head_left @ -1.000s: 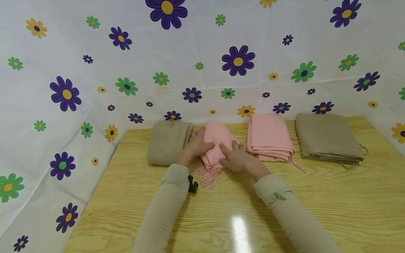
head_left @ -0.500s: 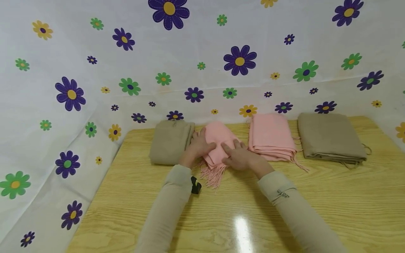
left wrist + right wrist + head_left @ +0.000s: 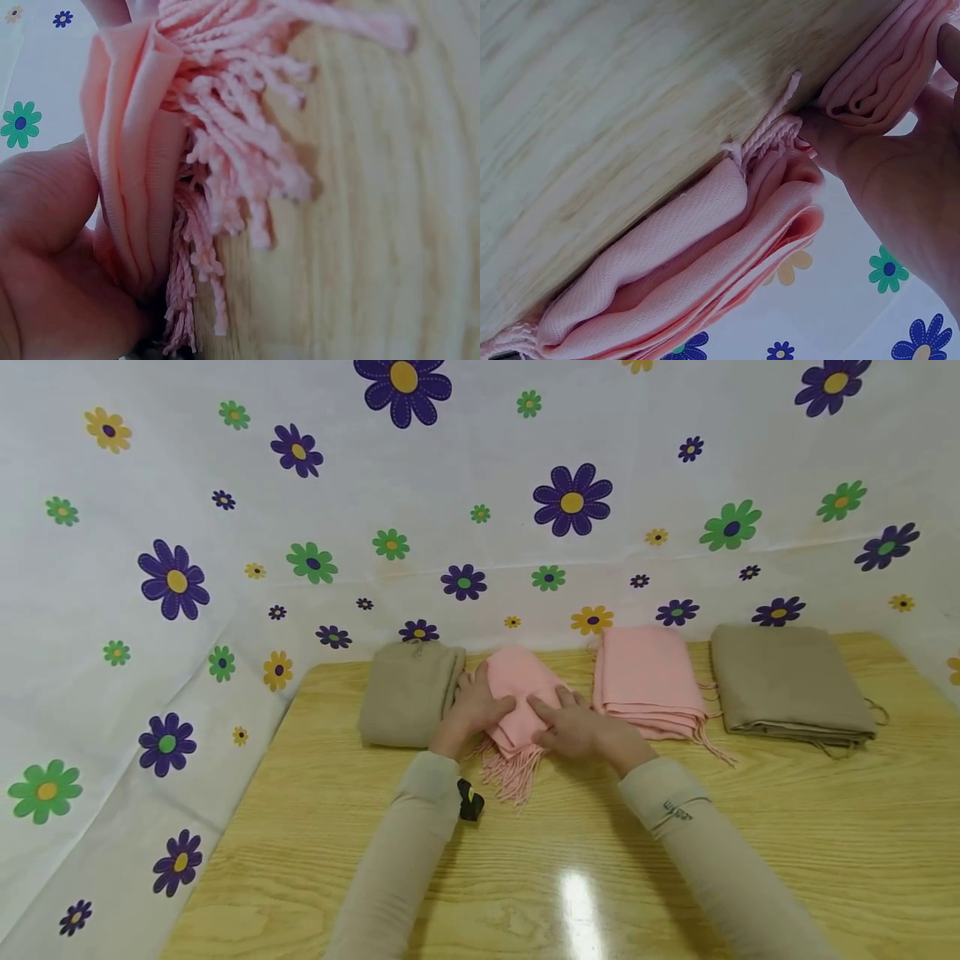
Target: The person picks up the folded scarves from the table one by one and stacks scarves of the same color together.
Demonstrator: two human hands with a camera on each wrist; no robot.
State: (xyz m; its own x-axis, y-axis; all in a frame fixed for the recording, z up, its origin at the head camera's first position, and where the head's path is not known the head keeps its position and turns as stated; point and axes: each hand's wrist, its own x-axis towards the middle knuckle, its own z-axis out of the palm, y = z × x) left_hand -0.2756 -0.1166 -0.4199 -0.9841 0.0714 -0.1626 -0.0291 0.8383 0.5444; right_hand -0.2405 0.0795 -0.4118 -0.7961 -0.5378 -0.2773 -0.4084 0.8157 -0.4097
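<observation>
A folded pink scarf lies on the table between both hands, its fringe spread toward the front edge. My left hand grips its left side, thumb on top; the left wrist view shows the layered edge held in the hand. On the opposite side my right hand holds the scarf, with the thumb over the top. Close up in the right wrist view, that hand has the folded layers between thumb and fingers. Parts of the fingers are hidden by the cloth.
A folded beige cloth sits just left of my left hand. To the right lie another folded pink scarf and a larger beige one. A flower-patterned white sheet hangs behind the wooden table.
The head view has shifted slightly, so everything sits a little further right in it. Both hands keep hold of the pink scarf with little visible movement.
</observation>
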